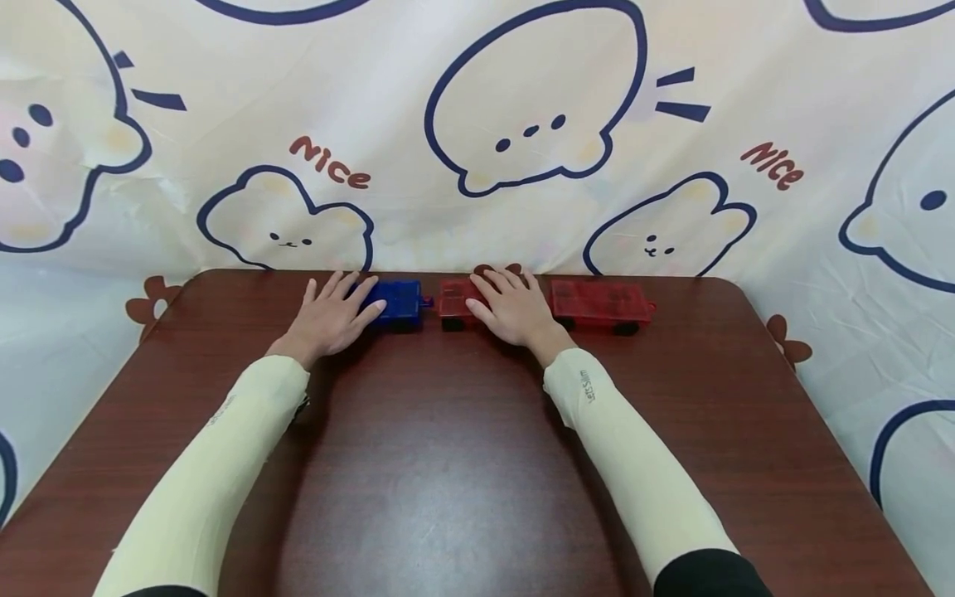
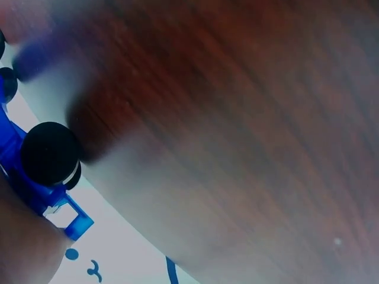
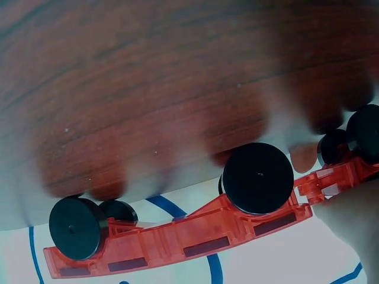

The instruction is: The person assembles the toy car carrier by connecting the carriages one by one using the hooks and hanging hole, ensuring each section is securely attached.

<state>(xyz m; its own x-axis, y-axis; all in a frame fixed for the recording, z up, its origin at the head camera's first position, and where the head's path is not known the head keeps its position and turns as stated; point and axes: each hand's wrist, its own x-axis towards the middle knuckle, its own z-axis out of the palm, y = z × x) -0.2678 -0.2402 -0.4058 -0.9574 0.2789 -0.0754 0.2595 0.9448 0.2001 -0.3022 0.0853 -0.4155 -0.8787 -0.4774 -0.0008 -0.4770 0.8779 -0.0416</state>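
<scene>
A blue see-through toy car [image 1: 395, 304] with black wheels stands near the table's back edge. My left hand [image 1: 326, 322] rests over its left end, fingers spread and thumb on its near side. To its right is a shorter red see-through toy car [image 1: 452, 303], with a small coupling in the gap between them. My right hand [image 1: 515, 311] lies across this red car with spread fingers, hiding much of it. A longer red car [image 1: 600, 305] stands beyond that hand; the right wrist view shows a link [image 3: 309, 190] between the two red cars.
The brown wooden table [image 1: 418, 464] has its back edge right behind the cars. A white cloth [image 1: 522, 224] printed with blue-outlined cartoon figures hangs behind it and down both sides.
</scene>
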